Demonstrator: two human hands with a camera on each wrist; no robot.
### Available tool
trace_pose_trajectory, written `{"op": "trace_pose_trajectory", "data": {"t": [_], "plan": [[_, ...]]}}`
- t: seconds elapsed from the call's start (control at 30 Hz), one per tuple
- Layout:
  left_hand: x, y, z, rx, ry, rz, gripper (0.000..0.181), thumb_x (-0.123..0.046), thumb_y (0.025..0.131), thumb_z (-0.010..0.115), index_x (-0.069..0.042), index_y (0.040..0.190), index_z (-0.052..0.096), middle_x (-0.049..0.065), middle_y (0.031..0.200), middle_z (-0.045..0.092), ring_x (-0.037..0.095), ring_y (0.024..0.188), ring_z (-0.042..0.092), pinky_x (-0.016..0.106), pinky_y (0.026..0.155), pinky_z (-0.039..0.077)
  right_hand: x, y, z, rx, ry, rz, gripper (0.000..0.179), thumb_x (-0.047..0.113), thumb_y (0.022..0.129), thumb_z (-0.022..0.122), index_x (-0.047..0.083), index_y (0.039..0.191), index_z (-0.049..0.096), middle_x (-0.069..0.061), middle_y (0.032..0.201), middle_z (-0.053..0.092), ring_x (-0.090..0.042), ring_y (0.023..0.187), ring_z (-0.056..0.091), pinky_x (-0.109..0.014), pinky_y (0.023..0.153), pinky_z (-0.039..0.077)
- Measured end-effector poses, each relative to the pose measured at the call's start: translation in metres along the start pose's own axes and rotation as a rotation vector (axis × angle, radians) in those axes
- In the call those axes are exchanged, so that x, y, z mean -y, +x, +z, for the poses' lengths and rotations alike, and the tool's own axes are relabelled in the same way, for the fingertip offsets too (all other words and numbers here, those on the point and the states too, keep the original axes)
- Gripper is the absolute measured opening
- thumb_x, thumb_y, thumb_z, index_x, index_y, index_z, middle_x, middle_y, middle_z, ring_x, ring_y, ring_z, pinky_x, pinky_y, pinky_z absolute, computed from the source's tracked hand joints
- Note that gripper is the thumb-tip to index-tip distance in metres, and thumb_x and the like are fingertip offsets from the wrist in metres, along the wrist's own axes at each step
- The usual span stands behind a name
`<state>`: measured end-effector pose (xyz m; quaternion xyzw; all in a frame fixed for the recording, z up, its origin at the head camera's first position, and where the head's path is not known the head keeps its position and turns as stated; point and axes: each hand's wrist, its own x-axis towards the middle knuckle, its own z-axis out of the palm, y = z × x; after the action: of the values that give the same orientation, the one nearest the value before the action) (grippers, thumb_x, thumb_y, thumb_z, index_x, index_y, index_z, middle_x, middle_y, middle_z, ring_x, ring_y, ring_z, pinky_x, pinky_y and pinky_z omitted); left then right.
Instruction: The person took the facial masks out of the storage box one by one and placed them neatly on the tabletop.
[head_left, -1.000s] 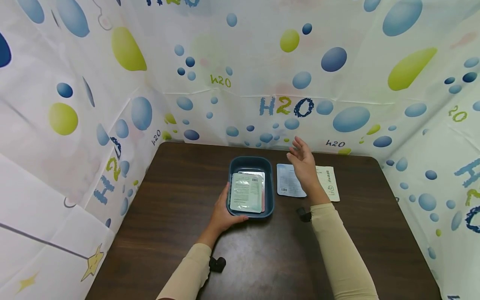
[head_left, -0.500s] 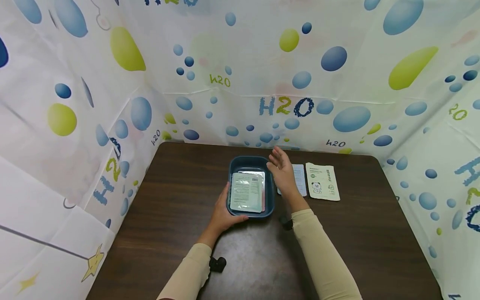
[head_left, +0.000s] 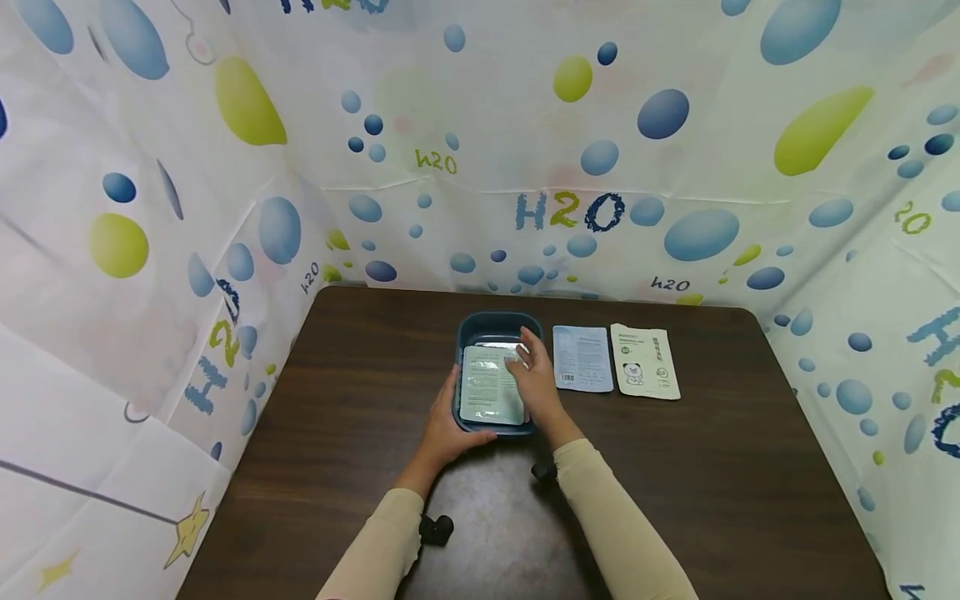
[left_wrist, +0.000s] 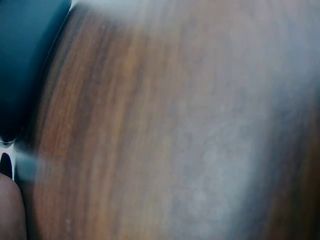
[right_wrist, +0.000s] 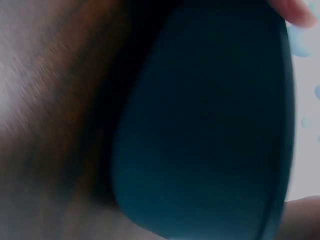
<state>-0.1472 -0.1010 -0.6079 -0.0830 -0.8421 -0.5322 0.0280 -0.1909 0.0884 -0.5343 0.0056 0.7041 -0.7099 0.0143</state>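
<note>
A dark blue plastic bin (head_left: 498,318) stands on the table, with flat sheet-mask packets inside. The top packet (head_left: 491,387) is pale green with printed text; another shows partly beneath it. My left hand (head_left: 442,429) holds the bin at its near left corner, fingers along the left side and thumb along the near edge. Over the bin's right side is my right hand (head_left: 536,379), fingers loosely bent above the packets' right edge. The right wrist view shows the bin wall (right_wrist: 200,125) close up, with bits of fingers at its rim. In the left wrist view, the bin (left_wrist: 25,55) fills the upper left corner.
A light blue packet (head_left: 582,358) and a cream packet with a bear print (head_left: 645,362) lie side by side right of the bin. The dark wooden table (head_left: 360,375) is bordered by a white patterned curtain (head_left: 480,125) at the back and sides.
My right hand has moved left and nearer, from above the two loose packets to over the bin, uncovering them. My left hand stays on the bin.
</note>
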Motion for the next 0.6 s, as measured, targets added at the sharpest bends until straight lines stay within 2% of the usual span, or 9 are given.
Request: {"op": "trace_pose_trajectory", "data": {"t": [0.17,0.4,0.47,0.6], "plan": [[-0.001,-0.001,0.000,0.002,-0.002,-0.007,0.135,-0.034,0.059,0.100,-0.019,0.165,0.018,0.016,0.166,0.032,0.037,0.150,0.036,0.061,0.120,0.032,-0.007,-0.002,0.005,-0.026,0.032,0.055,0.068,0.000,0.099,0.056,0.006,0.160,0.027,-0.021,0.168,0.025,-0.038,0.155,0.028,-0.053,0.124,0.028],[0.001,-0.002,0.001,0.002,-0.003,-0.012,0.134,-0.034,0.059,0.100,-0.022,0.165,0.018,0.016,0.166,0.031,0.038,0.150,0.036,0.061,0.119,0.033,-0.015,-0.002,0.006,-0.033,0.037,0.105,0.074,0.001,0.097,0.061,0.008,0.161,0.025,-0.015,0.171,0.019,-0.031,0.160,0.013,-0.049,0.129,0.015],[0.001,-0.002,0.000,0.003,-0.008,-0.014,0.134,-0.033,0.059,0.100,-0.022,0.165,0.018,0.015,0.166,0.031,0.038,0.150,0.036,0.061,0.119,0.032,-0.005,-0.007,0.007,-0.030,0.025,0.118,0.074,0.001,0.096,0.061,0.006,0.161,0.026,-0.017,0.171,0.018,-0.031,0.160,0.012,-0.050,0.129,0.015],[0.000,-0.001,0.000,0.007,-0.016,-0.021,0.134,-0.032,0.060,0.100,-0.022,0.165,0.018,0.013,0.167,0.031,0.036,0.151,0.035,0.061,0.121,0.030,-0.006,-0.006,0.009,-0.042,-0.005,0.137,0.072,0.001,0.095,0.063,0.006,0.159,0.030,-0.018,0.170,0.021,-0.032,0.159,0.017,-0.051,0.128,0.019]]}}
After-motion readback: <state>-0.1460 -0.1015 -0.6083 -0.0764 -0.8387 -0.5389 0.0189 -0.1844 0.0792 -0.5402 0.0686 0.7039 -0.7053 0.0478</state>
